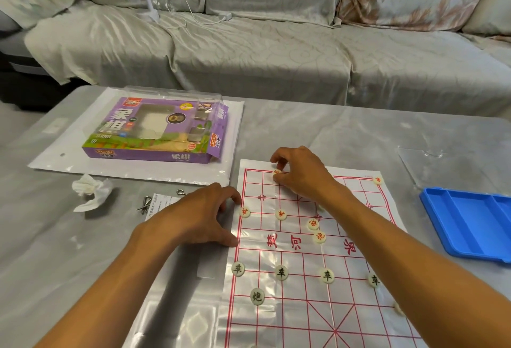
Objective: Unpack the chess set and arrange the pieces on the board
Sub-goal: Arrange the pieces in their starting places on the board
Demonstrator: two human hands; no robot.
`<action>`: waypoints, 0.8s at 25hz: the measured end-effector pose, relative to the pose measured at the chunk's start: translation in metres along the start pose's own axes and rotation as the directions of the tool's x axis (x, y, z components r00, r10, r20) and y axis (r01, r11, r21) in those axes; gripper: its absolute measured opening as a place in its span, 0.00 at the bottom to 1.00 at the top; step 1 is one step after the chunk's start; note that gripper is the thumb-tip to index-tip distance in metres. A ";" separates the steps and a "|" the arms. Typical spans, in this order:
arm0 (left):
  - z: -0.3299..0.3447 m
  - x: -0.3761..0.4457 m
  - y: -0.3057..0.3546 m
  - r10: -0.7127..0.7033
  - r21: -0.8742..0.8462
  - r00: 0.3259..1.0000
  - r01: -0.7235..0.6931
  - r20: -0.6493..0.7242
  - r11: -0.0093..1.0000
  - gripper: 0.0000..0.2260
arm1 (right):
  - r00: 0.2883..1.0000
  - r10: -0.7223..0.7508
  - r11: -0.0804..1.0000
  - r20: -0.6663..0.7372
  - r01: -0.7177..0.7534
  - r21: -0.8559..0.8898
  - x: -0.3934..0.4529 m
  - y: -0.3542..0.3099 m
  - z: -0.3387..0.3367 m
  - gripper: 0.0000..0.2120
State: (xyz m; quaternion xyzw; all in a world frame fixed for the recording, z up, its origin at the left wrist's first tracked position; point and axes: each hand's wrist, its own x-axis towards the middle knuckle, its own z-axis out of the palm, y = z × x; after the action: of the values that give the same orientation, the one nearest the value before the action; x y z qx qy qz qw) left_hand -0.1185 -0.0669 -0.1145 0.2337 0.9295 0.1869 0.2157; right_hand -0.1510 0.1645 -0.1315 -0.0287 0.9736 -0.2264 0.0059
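I am pinching a small cream piece with a red mark [276, 172] between the thumb and curled fingers of my right hand [300, 173], holding it on the far edge line of the board [293, 309], near its far left corner. The board is a thin glossy sheet with red grid lines, lying flat on the grey table [318, 132] in front of me.

My left hand [197, 216] is resting at the board's left edge, fingers loosely bent and gripping nothing, fingertips just beside a red-marked piece [244, 212] on the outer line. More red-marked pieces are sitting near the middle river, and one is lying at the far right corner [377, 180]. Black-marked pieces are lining a row nearer me, with another one [257, 296] below them on the left.

Beyond the board, the purple box [157, 132] is lying on a white sheet [132, 173]. A crumpled tissue [91, 191] is sitting to the left, and a blue tray [470, 223] is sitting to the right.
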 end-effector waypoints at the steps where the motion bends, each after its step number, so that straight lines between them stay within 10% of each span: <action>1: 0.000 0.000 0.000 -0.002 0.003 1.000 0.002 0.001 1.000 0.31 | 1.000 -0.007 1.000 -0.004 0.007 0.003 0.001 -0.002 0.001 0.15; 20: 0.000 0.001 0.001 -0.018 -0.005 0.999 0.018 0.029 1.000 0.32 | 1.000 -0.011 0.999 -0.006 0.011 0.037 0.009 -0.018 0.016 0.16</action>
State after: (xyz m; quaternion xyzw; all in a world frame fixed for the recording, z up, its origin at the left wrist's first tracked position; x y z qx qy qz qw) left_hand -0.1193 -0.0657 -0.1145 0.2274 0.9279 0.1838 0.2313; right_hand -0.1586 0.1409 -0.1374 -0.0335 0.9691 -0.2445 0.0025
